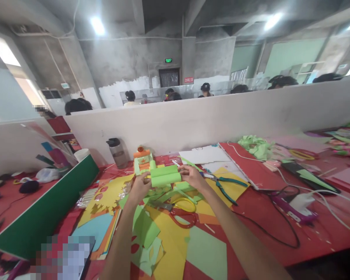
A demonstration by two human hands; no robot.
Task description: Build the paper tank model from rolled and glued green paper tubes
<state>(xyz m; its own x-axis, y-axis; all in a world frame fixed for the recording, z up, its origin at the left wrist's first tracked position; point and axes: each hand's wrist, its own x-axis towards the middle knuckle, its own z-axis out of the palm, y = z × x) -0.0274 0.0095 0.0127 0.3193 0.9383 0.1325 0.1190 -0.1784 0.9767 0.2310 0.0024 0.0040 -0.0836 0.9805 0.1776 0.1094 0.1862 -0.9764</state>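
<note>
Between my two hands is a green paper scroll (165,177), its ends rolled into two tubes side by side. My left hand (141,186) pinches its left end and my right hand (191,175) its right end. Just behind stands an orange and green paper piece (141,157) with star shapes. Below the scroll lie scissors (184,212) with yellow and red handles, on green scraps and yellow paper (169,241). Teal-handled pliers (226,184) rest to the right of my right hand.
A dark-lidded bottle (116,153) stands by the white partition (192,120). A green board (49,210) stands on edge at left. Blue sheets (93,231) lie near it. At right are a purple power strip (294,210), cables and crumpled green paper (253,146). Several people sit beyond the partition.
</note>
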